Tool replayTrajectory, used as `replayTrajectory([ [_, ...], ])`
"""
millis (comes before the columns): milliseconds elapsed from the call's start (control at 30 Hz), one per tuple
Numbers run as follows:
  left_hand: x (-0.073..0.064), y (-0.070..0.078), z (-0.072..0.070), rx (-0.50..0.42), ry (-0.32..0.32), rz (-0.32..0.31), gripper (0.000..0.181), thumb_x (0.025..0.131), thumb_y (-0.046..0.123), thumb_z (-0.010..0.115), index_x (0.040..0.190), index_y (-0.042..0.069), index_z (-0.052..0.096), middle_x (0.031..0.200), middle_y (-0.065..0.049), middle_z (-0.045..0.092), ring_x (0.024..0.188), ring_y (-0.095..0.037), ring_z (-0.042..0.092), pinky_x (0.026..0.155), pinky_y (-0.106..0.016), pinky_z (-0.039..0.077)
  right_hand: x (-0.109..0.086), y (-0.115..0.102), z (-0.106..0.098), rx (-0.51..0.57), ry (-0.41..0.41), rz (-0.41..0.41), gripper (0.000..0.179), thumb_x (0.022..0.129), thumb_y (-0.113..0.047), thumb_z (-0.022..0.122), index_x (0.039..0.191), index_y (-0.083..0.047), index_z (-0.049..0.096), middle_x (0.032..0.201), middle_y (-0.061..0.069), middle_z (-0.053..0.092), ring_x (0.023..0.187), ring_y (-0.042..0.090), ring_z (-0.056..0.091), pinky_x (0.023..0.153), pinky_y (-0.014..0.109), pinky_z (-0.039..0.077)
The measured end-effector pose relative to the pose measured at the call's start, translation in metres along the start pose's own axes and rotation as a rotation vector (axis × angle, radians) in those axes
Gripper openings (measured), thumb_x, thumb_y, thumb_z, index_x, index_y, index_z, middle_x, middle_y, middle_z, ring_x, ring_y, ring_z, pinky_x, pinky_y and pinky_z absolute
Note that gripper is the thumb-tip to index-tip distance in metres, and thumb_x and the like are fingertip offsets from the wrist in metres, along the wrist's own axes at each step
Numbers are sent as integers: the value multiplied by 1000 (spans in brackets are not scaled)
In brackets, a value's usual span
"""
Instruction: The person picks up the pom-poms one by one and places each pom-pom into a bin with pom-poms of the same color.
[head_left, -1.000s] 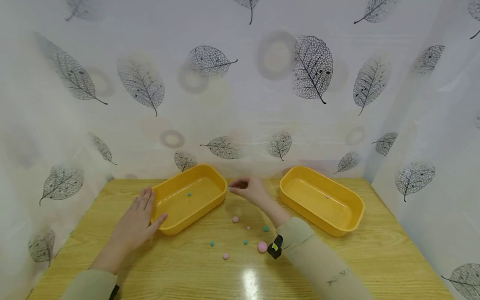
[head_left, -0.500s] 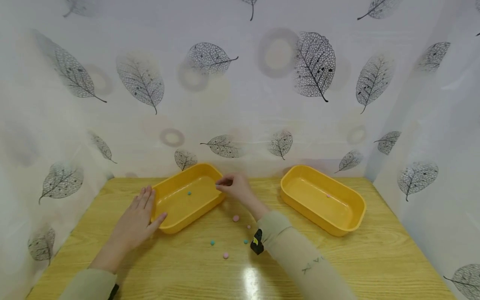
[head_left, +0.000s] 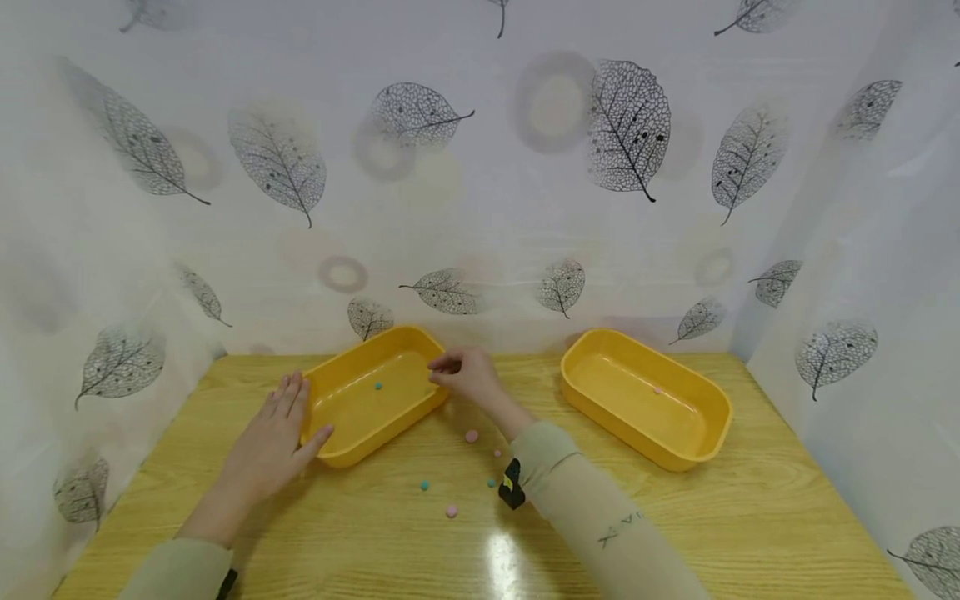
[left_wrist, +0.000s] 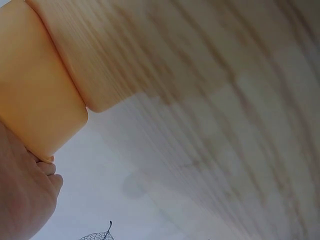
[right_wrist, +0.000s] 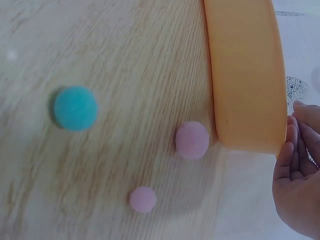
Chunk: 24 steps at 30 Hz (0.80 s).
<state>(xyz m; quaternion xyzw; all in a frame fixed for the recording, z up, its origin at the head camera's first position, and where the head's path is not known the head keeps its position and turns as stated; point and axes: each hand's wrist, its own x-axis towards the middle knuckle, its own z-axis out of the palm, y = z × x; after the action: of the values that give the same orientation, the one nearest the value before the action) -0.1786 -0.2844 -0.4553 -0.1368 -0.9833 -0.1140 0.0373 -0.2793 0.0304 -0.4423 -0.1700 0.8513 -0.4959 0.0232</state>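
Note:
My left hand [head_left: 266, 446] lies against the near-left end of the left yellow tray [head_left: 386, 429], its fingers straight along the rim and its thumb spread to the front corner. In the left wrist view that hand [left_wrist: 22, 192] touches the tray's edge [left_wrist: 45, 90]. Over the tray's right end is my right hand [head_left: 472, 379], thumb and index fingertip slightly parted, with no ball visible between them. The right wrist view shows its bent fingers [right_wrist: 284, 160] right at the rim. A small teal ball [head_left: 378, 386] lies inside this tray.
Another yellow tray [head_left: 637, 417] stands at the right, with a small pink ball [head_left: 657, 390] inside. On the wooden table [head_left: 360, 533] between and before the trays lie a pink ball [head_left: 472, 436], a teal ball [head_left: 424, 485] and several others. A leaf-patterned curtain [head_left: 480, 208] hangs behind.
My right hand has moved left from beside the left tray to over its right end. The teal ball it pinched earlier no longer shows at its fingertips. My left hand stays put.

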Motion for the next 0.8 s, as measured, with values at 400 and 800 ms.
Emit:
replayTrajectory([
  [400, -1, -1, 1, -13, 9, 6, 89, 110, 48, 52, 162, -16, 18, 173, -35, 10, 160, -53, 17, 135, -59, 12, -2, 0, -6, 67, 2, 39, 17, 95, -6, 78, 110, 1, 81, 106, 18, 81, 91, 25, 76, 77, 22, 61],
  [800, -2, 0, 2, -28, 11, 3, 90, 110, 47, 53, 163, -15, 17, 173, -35, 9, 161, -53, 16, 135, -59, 13, -21, 13, -29, 130, -22, 71, 20, 94, -4, 79, 112, 5, 79, 109, 21, 81, 99, 29, 77, 85, 24, 62],
])
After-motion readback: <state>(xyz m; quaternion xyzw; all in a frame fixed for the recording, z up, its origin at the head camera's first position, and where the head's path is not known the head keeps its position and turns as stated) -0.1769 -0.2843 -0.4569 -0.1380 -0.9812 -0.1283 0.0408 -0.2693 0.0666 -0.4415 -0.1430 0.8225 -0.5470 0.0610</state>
